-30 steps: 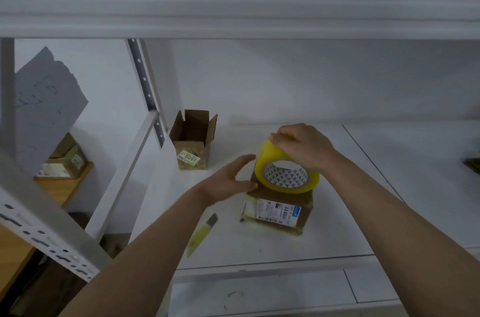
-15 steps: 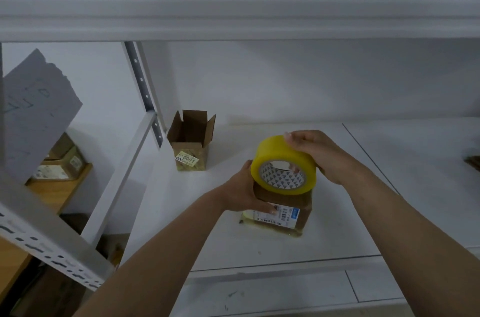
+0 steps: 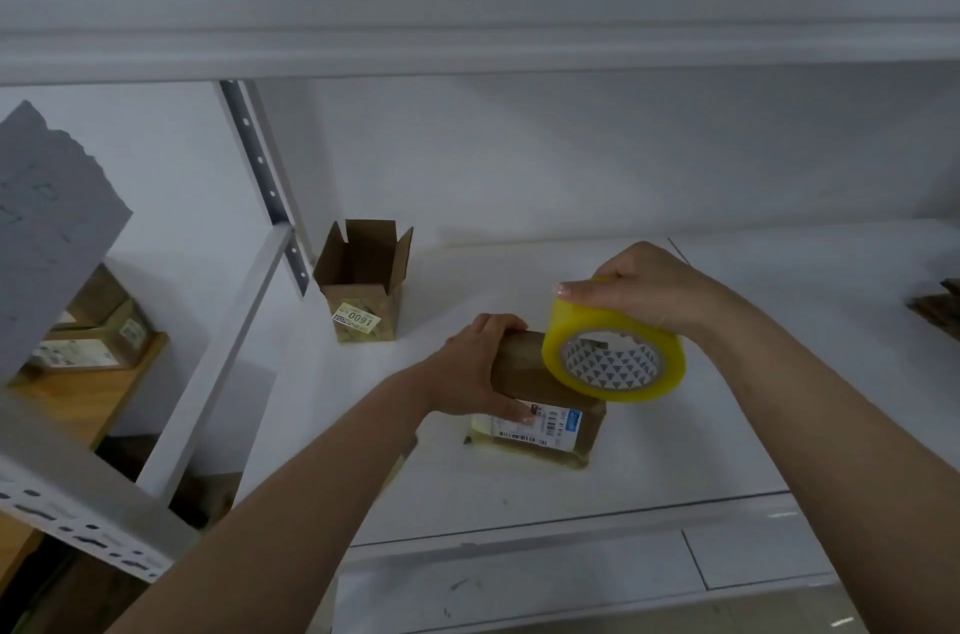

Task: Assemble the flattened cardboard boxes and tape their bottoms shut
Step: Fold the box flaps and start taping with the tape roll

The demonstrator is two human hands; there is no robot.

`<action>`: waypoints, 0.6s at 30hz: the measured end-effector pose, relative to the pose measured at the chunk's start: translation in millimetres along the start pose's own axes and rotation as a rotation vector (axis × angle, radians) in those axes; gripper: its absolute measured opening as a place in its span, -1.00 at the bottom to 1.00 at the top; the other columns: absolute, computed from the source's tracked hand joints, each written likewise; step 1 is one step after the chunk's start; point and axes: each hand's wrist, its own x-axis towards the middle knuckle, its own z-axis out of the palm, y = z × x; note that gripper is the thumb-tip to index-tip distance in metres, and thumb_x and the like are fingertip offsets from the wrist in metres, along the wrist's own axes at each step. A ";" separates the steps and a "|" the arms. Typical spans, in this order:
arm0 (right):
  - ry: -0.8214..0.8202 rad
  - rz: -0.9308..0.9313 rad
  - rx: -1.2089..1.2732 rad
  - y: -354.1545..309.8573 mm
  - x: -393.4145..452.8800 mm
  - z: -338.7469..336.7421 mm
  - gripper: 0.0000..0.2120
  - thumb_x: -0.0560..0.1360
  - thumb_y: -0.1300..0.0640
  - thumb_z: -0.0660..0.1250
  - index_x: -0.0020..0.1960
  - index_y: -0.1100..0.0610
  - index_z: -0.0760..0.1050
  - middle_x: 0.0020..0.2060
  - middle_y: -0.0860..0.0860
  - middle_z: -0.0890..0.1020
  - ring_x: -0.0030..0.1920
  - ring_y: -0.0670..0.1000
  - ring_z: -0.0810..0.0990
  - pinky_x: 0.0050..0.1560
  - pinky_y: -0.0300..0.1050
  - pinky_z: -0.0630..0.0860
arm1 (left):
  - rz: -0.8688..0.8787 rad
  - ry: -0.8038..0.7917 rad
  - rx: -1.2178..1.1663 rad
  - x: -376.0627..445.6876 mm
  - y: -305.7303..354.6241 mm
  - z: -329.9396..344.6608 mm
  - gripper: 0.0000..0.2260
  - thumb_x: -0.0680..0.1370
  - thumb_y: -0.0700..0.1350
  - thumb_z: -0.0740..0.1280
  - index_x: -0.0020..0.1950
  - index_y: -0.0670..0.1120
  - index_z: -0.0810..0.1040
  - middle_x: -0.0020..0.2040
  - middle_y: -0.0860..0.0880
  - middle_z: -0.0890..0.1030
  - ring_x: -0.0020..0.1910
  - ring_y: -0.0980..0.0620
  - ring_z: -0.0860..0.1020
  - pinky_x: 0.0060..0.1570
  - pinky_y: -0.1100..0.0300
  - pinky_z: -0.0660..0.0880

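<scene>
A small brown cardboard box (image 3: 540,405) with a white and blue label stands on the white shelf (image 3: 597,472) in the middle. My left hand (image 3: 475,371) grips its left side, fingers curled over the top edge and thumb on the front label. My right hand (image 3: 644,288) holds a yellow tape roll (image 3: 613,355) from above, tilted over the box's right top corner. Whether tape runs from the roll to the box, I cannot tell. A second small box (image 3: 363,280) stands upright with its top flaps open, further back left.
A grey perforated shelf post (image 3: 260,155) rises at back left, and an upper shelf (image 3: 467,10) hangs overhead. Taped boxes (image 3: 88,332) sit on a wooden surface far left. A dark object (image 3: 940,306) lies at the right edge.
My left hand moved from beside the box to gripping its left side. My right hand carried the tape roll rightward across the box top to its right corner.
</scene>
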 end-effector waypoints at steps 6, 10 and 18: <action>-0.013 -0.027 0.000 -6.1 -0.6 4.7 -0.25 0.35 -0.36 0.38 -0.15 0.41 0.53 -0.37 0.08 0.49 -0.34 0.06 0.49 -0.26 -0.14 0.34 | 0.054 -0.004 0.236 14.4 32.9 7.5 0.12 0.23 0.36 0.50 0.58 -0.03 0.00 0.58 -0.03 0.10 0.56 -0.02 0.00 0.50 -0.17 -0.19; -0.152 -0.015 0.133 0.2 -9.8 -4.3 -0.37 0.30 -0.39 0.30 -0.07 0.19 0.63 -0.26 0.06 0.72 -0.23 0.04 0.69 -0.13 -0.14 0.55 | 0.052 0.030 0.422 14.6 31.0 18.7 0.03 0.24 0.42 0.45 0.54 -0.01 0.14 0.49 -0.03 0.29 0.46 -0.06 0.21 0.50 -0.02 -0.03; 0.070 0.015 0.348 18.3 -14.8 2.5 -0.19 0.15 -0.44 0.31 -0.12 0.34 0.60 -0.26 0.25 0.65 -0.26 0.08 0.61 -0.11 -0.08 0.52 | 0.062 0.068 0.453 17.0 31.9 17.7 -0.04 0.27 0.42 0.42 0.51 -0.02 0.20 0.43 -0.01 0.36 0.39 -0.04 0.28 0.43 0.08 0.11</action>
